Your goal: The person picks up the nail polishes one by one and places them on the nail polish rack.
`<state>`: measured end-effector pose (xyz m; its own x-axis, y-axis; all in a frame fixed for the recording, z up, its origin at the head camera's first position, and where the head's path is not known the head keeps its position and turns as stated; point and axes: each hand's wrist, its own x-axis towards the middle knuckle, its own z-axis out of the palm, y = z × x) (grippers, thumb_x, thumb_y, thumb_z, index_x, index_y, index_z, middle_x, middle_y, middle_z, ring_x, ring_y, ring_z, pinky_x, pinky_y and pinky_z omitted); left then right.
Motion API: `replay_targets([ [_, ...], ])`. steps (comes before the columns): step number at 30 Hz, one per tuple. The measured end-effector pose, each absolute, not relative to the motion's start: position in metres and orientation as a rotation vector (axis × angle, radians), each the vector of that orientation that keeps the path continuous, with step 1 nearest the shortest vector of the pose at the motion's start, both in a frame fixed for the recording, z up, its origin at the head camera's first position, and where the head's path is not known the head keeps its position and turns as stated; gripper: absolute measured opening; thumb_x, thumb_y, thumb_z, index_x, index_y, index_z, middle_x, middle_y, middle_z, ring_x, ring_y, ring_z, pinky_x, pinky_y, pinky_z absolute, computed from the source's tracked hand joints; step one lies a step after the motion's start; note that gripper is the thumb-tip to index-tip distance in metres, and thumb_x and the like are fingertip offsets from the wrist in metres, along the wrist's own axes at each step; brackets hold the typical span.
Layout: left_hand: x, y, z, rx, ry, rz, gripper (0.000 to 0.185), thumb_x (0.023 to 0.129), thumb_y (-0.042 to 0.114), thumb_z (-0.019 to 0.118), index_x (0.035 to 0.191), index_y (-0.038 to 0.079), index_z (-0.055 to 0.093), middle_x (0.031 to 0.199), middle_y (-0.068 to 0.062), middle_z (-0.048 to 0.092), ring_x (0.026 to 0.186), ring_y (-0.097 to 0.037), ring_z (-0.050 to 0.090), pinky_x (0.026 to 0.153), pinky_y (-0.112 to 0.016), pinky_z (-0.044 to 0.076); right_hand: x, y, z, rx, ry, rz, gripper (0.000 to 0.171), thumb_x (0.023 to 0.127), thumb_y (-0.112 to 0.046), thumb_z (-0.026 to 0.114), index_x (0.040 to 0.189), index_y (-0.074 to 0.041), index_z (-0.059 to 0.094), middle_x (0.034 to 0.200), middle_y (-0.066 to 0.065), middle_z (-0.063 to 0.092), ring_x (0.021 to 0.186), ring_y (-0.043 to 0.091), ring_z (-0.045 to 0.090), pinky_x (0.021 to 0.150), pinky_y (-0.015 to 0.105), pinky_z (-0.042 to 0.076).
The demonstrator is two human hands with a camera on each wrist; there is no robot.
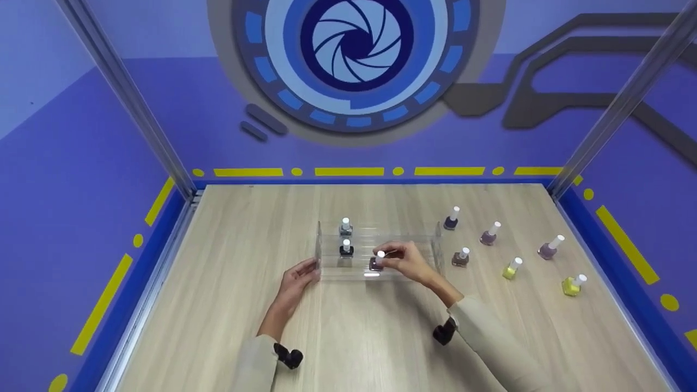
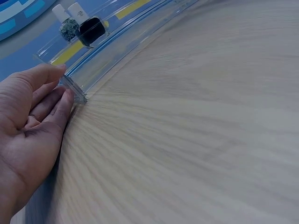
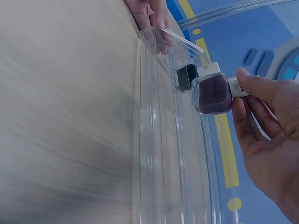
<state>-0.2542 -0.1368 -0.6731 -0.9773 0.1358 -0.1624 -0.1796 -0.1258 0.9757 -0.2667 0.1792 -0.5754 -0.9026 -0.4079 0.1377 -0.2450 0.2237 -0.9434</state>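
Note:
A clear tiered acrylic rack (image 1: 319, 245) stands on the table. My right hand (image 1: 407, 262) pinches the white cap of a dark purple nail polish bottle (image 3: 213, 94), held at the rack's front part; whether its base touches the step I cannot tell. My left hand (image 1: 297, 283) touches the rack's left end, its fingertips (image 2: 68, 95) against the clear side panel and its thumb alongside. On the rack's left side, a black polish bottle (image 1: 346, 249) stands one step up, with a glittery grey-green bottle (image 1: 346, 228) behind it.
Right of the rack stand several more bottles: a dark navy one (image 1: 451, 222), a brown one (image 1: 460, 258), mauve ones (image 1: 488, 236) and yellow ones (image 1: 510, 270). The wooden table (image 1: 245, 228) is bordered by blue printed walls (image 1: 179, 120) and metal posts.

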Motion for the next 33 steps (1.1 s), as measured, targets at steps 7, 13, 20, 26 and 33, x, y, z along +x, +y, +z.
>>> replay_targets([
  [7, -0.255, -0.138, -0.673, -0.068, 1.901, 2.221, 0.053, 0.099, 0.008, 0.064, 0.147, -0.006, 0.047, 0.153, -0.027, 0.048, 0.142, -0.033, 0.048, 0.105, -0.022, 0.052, -0.273, 0.157, -0.581, -0.635, 2.298, -1.788, 0.028, 0.089, 0.003, 0.074, 0.114, 0.014, 0.069, 0.115, 0.034, 0.069, 0.096, 0.016, 0.072, 0.082, 0.015, 0.058],
  [13, -0.255, -0.138, -0.673, -0.073, 1.903, 2.232, 0.051, 0.099, 0.008, 0.065, 0.146, -0.006, 0.049, 0.153, -0.026, 0.049, 0.143, -0.034, 0.048, 0.108, -0.024, 0.051, -0.278, 0.138, -0.587, -0.637, 2.286, -1.820, 0.026, 0.088, 0.006, 0.074, 0.112, 0.016, 0.069, 0.112, 0.035, 0.069, 0.092, 0.017, 0.070, 0.079, 0.014, 0.057],
  [20, -0.256, -0.136, -0.672, -0.058, 1.909, 2.233, 0.050, 0.099, 0.006, 0.063, 0.146, -0.007, 0.049, 0.153, -0.027, 0.048, 0.145, -0.036, 0.045, 0.109, -0.023, 0.050, -0.276, 0.120, -0.595, -0.616, 2.306, -1.806, 0.025, 0.086, 0.005, 0.076, 0.110, 0.011, 0.073, 0.110, 0.030, 0.072, 0.095, 0.024, 0.070, 0.079, 0.015, 0.058],
  [26, -0.256, -0.135, -0.671, -0.057, 1.904, 2.237, 0.050, 0.099, 0.006, 0.063, 0.145, -0.008, 0.049, 0.152, -0.027, 0.049, 0.145, -0.037, 0.045, 0.109, -0.024, 0.050, -0.276, 0.108, -0.605, -0.603, 2.358, -1.790, 0.023, 0.085, 0.002, 0.078, 0.107, 0.007, 0.075, 0.108, 0.023, 0.074, 0.097, 0.024, 0.071, 0.084, 0.019, 0.059],
  [33, -0.257, -0.137, -0.676, -0.055, 1.919, 2.234, 0.051, 0.099, 0.008, 0.065, 0.145, -0.008, 0.049, 0.152, -0.027, 0.049, 0.144, -0.035, 0.047, 0.105, -0.020, 0.051, -0.276, 0.105, -0.612, -0.686, 2.423, -1.712, 0.021, 0.087, -0.001, 0.077, 0.107, 0.006, 0.076, 0.107, 0.022, 0.075, 0.099, 0.029, 0.071, 0.088, 0.034, 0.062],
])
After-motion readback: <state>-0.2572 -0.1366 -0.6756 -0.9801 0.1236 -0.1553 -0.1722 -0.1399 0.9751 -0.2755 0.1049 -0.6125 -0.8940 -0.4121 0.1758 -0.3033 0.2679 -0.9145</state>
